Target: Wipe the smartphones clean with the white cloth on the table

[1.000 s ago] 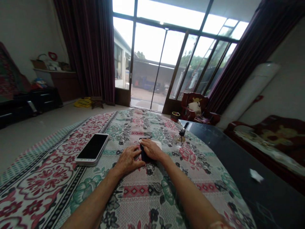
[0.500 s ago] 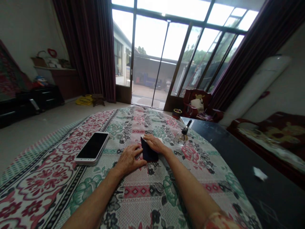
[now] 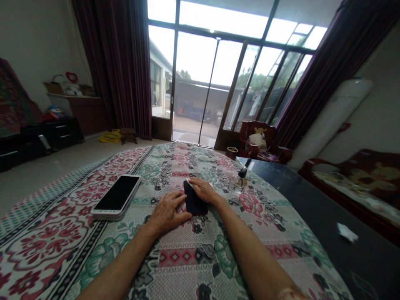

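A dark, flat, phone-shaped slab (image 3: 195, 204) lies on the flowered tablecloth in front of me. My left hand (image 3: 168, 210) steadies its left edge, with the thumb at the near corner and the fingers bent along the side. Over its far right part lies my right hand (image 3: 203, 191), palm down, fingers together on a small white cloth or tissue (image 3: 189, 181). Only a bit of that white piece shows at the fingertips. Left of my hands, a white-framed smartphone (image 3: 118, 195) rests face up on a pale, box-like base. To the right stands a clear bottle (image 3: 238, 183) with a black top.
The patterned tablecloth (image 3: 181, 273) covers the rounded table. Beside it on the right is a glossy black surface (image 3: 315, 208) with a crumpled white paper (image 3: 347, 232). A wooden chair (image 3: 258, 135) and glass doors (image 3: 196, 91) are beyond.
The view has tilted slightly, so the scene sits a little lower. Both hands stay at the dark slab with almost the same pose; the right hand's fingers have shifted only slightly.
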Demonstrator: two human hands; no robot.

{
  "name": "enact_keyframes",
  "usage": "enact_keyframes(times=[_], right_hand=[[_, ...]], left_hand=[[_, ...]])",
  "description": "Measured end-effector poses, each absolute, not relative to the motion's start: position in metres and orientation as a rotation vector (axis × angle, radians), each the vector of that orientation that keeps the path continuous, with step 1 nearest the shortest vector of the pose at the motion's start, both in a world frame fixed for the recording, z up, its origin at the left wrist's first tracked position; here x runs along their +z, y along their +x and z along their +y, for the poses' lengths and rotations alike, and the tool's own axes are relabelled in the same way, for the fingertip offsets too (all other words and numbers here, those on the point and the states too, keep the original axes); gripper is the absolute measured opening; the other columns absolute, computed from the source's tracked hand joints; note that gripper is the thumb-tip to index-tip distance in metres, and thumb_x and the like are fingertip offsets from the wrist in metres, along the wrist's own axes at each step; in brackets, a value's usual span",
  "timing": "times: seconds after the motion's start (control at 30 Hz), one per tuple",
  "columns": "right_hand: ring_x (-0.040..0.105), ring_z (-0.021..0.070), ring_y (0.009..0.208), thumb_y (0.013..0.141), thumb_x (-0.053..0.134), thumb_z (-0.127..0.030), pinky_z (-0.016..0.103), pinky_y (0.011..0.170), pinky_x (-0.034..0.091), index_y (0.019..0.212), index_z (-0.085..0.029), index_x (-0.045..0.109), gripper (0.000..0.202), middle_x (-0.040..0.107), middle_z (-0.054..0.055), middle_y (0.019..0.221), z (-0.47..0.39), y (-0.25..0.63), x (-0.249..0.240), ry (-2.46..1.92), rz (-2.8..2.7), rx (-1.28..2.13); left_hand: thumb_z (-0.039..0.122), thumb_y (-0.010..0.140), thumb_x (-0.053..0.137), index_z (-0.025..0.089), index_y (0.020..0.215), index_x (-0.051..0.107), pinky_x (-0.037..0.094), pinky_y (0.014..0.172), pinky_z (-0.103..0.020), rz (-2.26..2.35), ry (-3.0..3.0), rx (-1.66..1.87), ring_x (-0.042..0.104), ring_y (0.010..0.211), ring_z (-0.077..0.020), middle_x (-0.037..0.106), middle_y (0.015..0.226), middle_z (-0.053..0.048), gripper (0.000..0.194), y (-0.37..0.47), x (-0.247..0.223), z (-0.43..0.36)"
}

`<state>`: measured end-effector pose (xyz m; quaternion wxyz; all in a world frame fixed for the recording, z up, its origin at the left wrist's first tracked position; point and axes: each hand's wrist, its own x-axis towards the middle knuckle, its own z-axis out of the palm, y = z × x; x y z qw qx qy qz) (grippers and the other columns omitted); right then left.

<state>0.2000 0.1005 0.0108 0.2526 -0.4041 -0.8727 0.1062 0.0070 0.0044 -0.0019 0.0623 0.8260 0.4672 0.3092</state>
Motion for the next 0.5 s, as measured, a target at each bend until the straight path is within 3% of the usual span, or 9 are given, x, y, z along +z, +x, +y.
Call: enact_keyframes(times=[0.5], right_hand=[[0.053,0.0196,0.118,0.085,0.038,-0.009,0.035,0.104,0.039,0.108,-0.015,0.066,0.036,0.060,0.010,0.125,0.0914,0.2050,0.0111,-1.194,-2.300,0.204]], left_hand=[[0.046,0.071,0.070,0.026,0.118,0.063,0.038,0.102,-0.045,1.423,2.490,0.883,0.050,0.119,-0.0290,0.057,0.129,-0.007,0.051,0.0068,-0.0013,0.0088]])
